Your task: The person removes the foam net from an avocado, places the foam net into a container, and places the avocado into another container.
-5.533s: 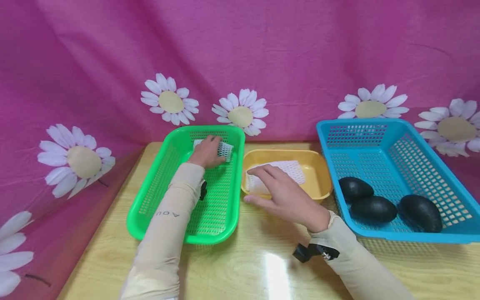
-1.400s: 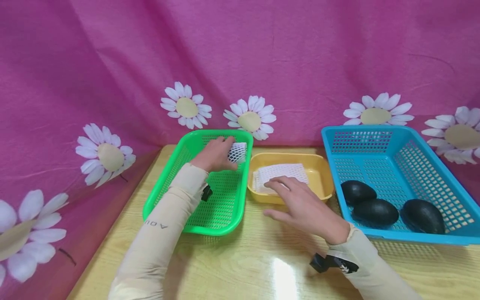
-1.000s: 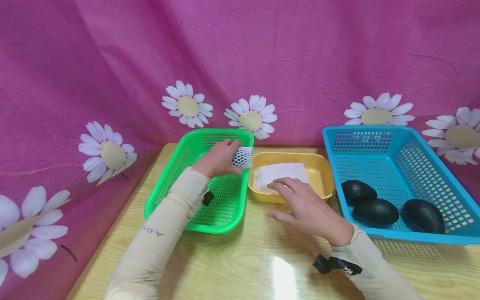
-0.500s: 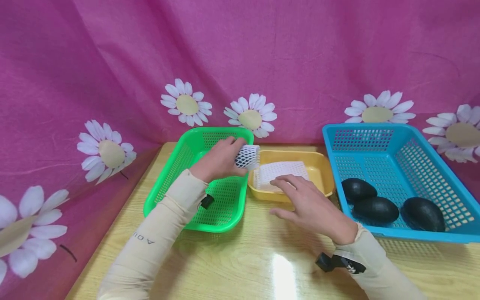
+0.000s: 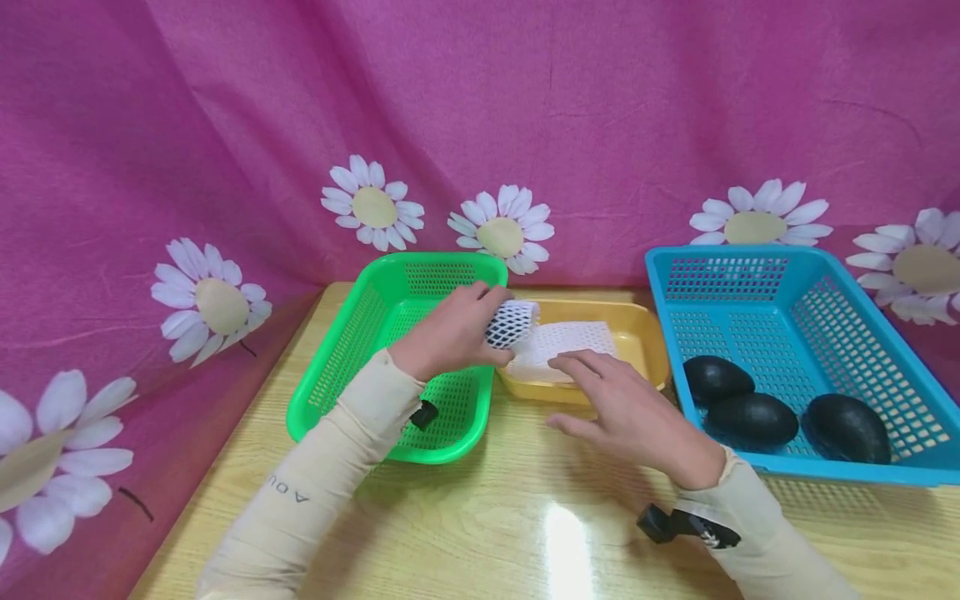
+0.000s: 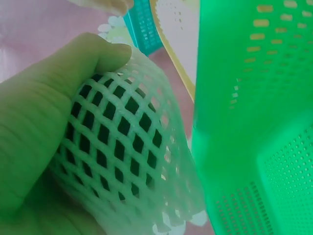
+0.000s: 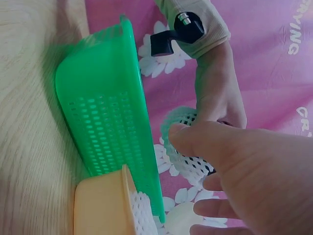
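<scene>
My left hand [image 5: 459, 335] grips a black avocado in a white foam net sleeve [image 5: 513, 323], raised above the right rim of the green basket [image 5: 303, 392]. Through the mesh in the left wrist view the dark skin of the netted avocado [image 6: 115, 132] shows, with slack net beyond it. My right hand [image 5: 633, 408] hovers before the yellow tub, fingers apart and loosely bent, holding nothing. Flat white foam nets [image 5: 566, 342] lie in that yellow tub [image 5: 637, 333]. In the right wrist view, the right thumb partly covers the netted avocado [image 7: 193, 164].
A blue basket [image 5: 757, 312] at the right holds three bare black avocados [image 5: 752, 421]. All the containers stand on a wooden table [image 5: 465, 525]. Behind them hangs a pink cloth [image 5: 585, 142] with daisies.
The left hand has lifted the netted avocado out of the green basket and carried it right, towards the yellow tub. My right hand has drifted slightly right, still without anything in it.
</scene>
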{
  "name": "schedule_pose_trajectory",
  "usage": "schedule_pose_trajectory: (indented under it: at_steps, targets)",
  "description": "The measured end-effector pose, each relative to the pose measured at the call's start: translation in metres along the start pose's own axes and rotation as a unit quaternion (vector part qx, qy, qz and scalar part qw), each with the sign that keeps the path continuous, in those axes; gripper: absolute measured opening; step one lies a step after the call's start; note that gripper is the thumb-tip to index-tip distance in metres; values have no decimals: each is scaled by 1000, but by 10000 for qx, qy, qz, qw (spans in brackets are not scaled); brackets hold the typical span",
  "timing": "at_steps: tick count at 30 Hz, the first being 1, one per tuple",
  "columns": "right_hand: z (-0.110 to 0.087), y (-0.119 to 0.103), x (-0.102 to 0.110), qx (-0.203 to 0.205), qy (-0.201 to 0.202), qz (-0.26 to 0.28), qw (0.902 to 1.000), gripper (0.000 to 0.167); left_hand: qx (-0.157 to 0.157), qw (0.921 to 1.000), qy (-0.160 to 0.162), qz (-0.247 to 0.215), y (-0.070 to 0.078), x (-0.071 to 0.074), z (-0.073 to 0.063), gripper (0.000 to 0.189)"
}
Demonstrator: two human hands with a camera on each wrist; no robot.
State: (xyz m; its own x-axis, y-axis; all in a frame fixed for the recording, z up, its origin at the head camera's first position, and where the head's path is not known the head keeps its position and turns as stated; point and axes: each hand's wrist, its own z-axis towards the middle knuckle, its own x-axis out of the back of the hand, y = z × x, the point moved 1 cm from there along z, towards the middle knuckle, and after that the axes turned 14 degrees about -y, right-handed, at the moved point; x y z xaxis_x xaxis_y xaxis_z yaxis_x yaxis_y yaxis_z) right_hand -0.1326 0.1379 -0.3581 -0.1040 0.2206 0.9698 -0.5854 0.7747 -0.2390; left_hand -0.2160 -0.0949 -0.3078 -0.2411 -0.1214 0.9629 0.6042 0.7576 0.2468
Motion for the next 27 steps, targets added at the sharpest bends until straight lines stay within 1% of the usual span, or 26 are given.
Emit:
schedule_pose_trajectory:
  at_steps: [3,7,14,19,23,27]
  targets:
    - [-2,1,1,-127,-73,24,9999,70,-63,10000,0,-5,7,-2,-1,66]
    - [-5,2,4,-275,-108,65,9995,70,-163,9998,-6,112,16,-4,-2,66]
    - [-12,4,10,-274,-30,63,9996,69,-551,9977,42,392,30,-10,-4,67]
    - [-17,6,14,-311,-14,47,9995,69,-692,9963,22,505,39,-16,-6,69]
    - [-21,6,16,-310,-3,-28,9995,61,-768,9951,-4,615,46,-21,-7,71]
    - [-23,5,18,-194,107,-109,9997,50,-669,9955,-77,671,52,-23,-9,74]
